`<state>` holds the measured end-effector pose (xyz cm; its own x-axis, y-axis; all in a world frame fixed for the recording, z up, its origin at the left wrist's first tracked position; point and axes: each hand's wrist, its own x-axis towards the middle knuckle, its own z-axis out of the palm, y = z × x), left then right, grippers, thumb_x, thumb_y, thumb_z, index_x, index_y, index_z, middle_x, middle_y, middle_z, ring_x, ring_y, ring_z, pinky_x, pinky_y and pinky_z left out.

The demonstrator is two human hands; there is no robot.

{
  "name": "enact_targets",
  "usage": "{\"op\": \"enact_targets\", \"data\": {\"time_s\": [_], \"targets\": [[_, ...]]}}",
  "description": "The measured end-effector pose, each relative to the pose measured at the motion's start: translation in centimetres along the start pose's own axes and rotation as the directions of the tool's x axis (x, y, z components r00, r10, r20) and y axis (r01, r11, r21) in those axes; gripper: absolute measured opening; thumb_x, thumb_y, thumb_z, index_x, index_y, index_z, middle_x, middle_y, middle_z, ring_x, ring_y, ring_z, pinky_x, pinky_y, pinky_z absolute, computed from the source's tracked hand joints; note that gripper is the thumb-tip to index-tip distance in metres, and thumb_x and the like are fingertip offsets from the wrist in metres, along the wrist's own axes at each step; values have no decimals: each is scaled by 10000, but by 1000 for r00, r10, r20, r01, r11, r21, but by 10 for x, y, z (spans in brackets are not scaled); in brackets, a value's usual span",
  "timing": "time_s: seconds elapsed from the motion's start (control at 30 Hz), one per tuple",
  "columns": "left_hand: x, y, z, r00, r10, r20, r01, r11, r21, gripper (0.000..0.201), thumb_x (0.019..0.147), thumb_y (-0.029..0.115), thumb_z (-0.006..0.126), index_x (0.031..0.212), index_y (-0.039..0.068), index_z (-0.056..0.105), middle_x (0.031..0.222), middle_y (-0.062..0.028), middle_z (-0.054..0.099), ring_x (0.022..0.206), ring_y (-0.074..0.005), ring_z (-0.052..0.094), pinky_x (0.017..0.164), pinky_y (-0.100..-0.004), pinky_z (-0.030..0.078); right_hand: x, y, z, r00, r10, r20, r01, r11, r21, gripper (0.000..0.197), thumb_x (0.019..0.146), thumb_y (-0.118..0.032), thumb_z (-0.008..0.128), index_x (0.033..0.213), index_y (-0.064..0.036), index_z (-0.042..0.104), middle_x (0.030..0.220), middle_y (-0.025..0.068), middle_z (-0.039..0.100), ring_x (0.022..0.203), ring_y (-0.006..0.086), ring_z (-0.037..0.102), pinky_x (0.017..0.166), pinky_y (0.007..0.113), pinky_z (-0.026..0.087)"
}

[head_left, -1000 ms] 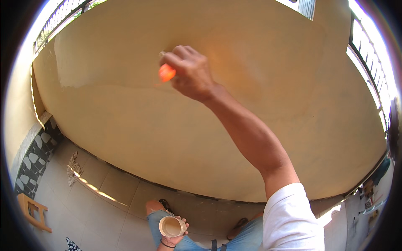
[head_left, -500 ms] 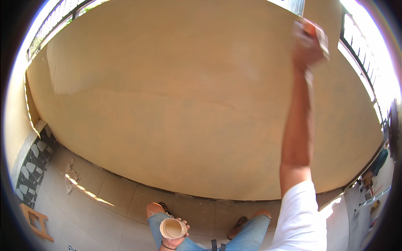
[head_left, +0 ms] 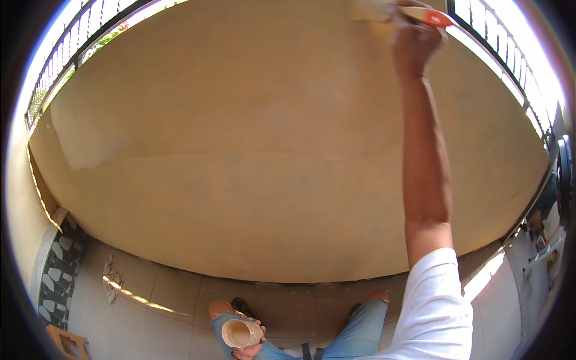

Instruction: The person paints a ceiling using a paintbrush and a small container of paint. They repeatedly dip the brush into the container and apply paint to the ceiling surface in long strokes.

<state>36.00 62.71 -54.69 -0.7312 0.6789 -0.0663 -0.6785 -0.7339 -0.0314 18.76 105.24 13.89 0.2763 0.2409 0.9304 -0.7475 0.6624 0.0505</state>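
Note:
High on the tan wall (head_left: 264, 198), my right hand (head_left: 415, 51) grips a paintbrush (head_left: 437, 18) with a red-orange handle end. The bristle end points left and lies against or close to the wall; motion smears it. Down low by my knee, my left hand (head_left: 247, 352) is wrapped round a paper-like cup (head_left: 255, 333). Cream-coloured liquid, seemingly paint, shows inside the cup, which tilts toward the view. A paler patch (head_left: 84, 144) marks the wall at the far left.
Dark metal railings (head_left: 72, 45) run above the wall at both upper sides. On the tiled floor lie a crumpled rag (head_left: 111, 282) and, at the lower left, a wooden stool (head_left: 67, 342). Assorted items and a light-coloured ladder-like thing (head_left: 547, 249) stand at the far right.
My right hand has moved up and left, and the brush now points left at the wall's top. The view has tilted upward a little. My left hand still holds the cup.

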Motion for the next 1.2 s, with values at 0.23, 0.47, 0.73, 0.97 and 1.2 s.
{"op": "enact_targets", "data": {"time_s": [0.23,0.47,0.73,0.97,1.2], "targets": [[12,-3,2,997,-56,-57,54,998,-43,525,1002,505,622,1331,97,649,1363,-182,662,1254,-436,643,879,-591,626,13,8,-104,697,-445,562,661,702,-265,93,863,-49,700,937,-92,737,1019,97,759,923,235,708,802,333,552],[9,-5,7,997,-24,-71,25,1000,13,532,966,493,683,1337,116,637,1330,-145,659,1254,-395,627,864,-546,625,-262,-63,-171,531,-44,846,297,945,-137,279,736,48,777,943,-136,744,953,59,696,828,233,676,675,331,549],[5,-7,9,998,10,-57,-7,999,46,575,957,497,701,1384,122,613,1332,-141,648,1251,-389,625,872,-538,628,-186,-28,-229,998,2,57,33,805,-593,190,843,106,740,965,-40,747,989,47,759,880,231,716,748,367,586],[8,-4,5,999,-28,-33,28,999,19,585,957,485,706,1406,124,601,1388,-146,619,1297,-392,598,903,-555,617,-290,-76,-111,805,-79,589,293,915,-276,336,664,-20,748,976,-144,737,987,18,680,839,252,699,666,373,560],[3,-12,2,999,42,34,-42,999,0,610,967,507,683,1412,100,593,1413,-155,602,1328,-401,580,934,-570,607,-236,-32,-152,933,245,262,-71,841,-536,140,830,15,752,925,-88,741,975,32,690,829,179,679,727,339,558]]}}
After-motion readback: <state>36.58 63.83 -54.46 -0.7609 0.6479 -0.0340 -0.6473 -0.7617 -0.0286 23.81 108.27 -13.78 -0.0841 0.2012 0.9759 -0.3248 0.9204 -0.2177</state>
